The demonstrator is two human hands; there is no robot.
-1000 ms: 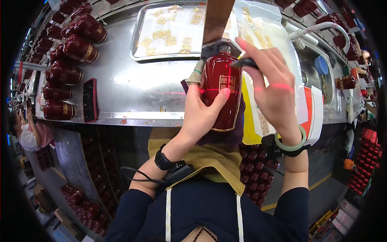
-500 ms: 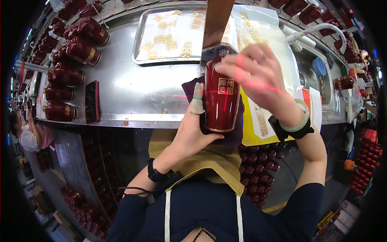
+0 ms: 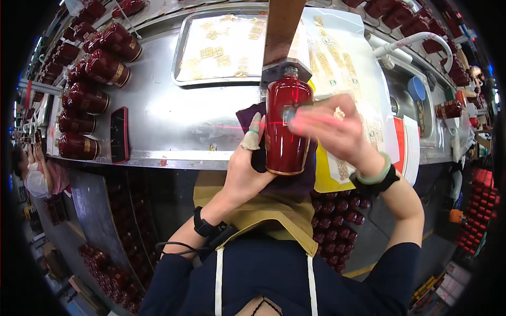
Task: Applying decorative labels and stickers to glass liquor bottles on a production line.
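Red and glossy, a bottle (image 3: pixel 287 150) lies on purple cloth (image 3: pixel 247 115) at the front edge of a metal counter (image 3: pixel 174 110), neck pointing away from the person handling it. The left hand (image 3: pixel 245 171) rests against the bottle's lower left side, thumb and index finger wide apart, a pale cover (image 3: pixel 251 139) wrapped around the index finger; the other fingers are hidden, so their grip cannot be told. Blurred at the bottle's face, the right hand (image 3: pixel 334 129) has its fingers drawn narrowly together; whether they hold anything cannot be told. A thin red line of light (image 3: pixel 224 127) crosses the bottle. Beyond the bottle, to its left, sits a metal tray (image 3: pixel 221 80) of gold pieces (image 3: pixel 213 52), while a brown board (image 3: pixel 283 31) rises at the bottle's neck. Gold strips (image 3: pixel 336 55) lie to the bottle's right, and more red bottles (image 3: pixel 88 97) line up well to its left.
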